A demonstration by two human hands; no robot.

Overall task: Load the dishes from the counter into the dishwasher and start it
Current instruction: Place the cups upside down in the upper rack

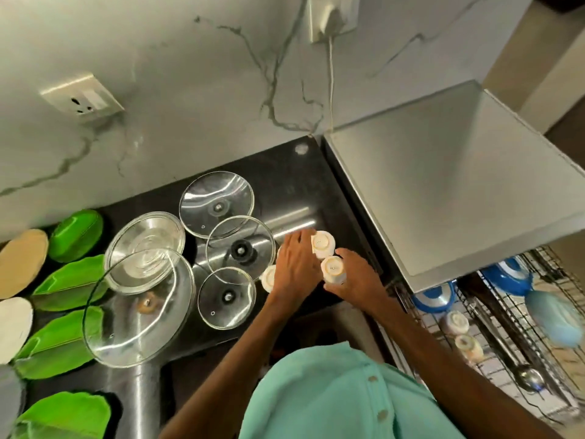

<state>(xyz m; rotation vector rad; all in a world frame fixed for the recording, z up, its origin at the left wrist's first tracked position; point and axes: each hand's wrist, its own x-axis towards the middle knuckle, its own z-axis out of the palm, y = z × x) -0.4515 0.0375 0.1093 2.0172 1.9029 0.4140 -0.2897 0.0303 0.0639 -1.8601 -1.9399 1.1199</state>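
Right of the black-knobbed glass lid (239, 248), the farther upturned white cup (323, 244), tan-ringed at its base, is grasped by fingers of the left hand (296, 264), the nearer cup (333, 269) by those of the right hand (356, 278).

Clear glossy glass lids (217, 204), polished black counter (285, 172), brushed-metal dishwasher top (459, 185)

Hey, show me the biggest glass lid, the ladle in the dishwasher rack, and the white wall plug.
biggest glass lid (146, 304): head view, its centre knob.
ladle (528, 379): head view, its bowl.
white wall plug (332, 17): head view, the plug's body.
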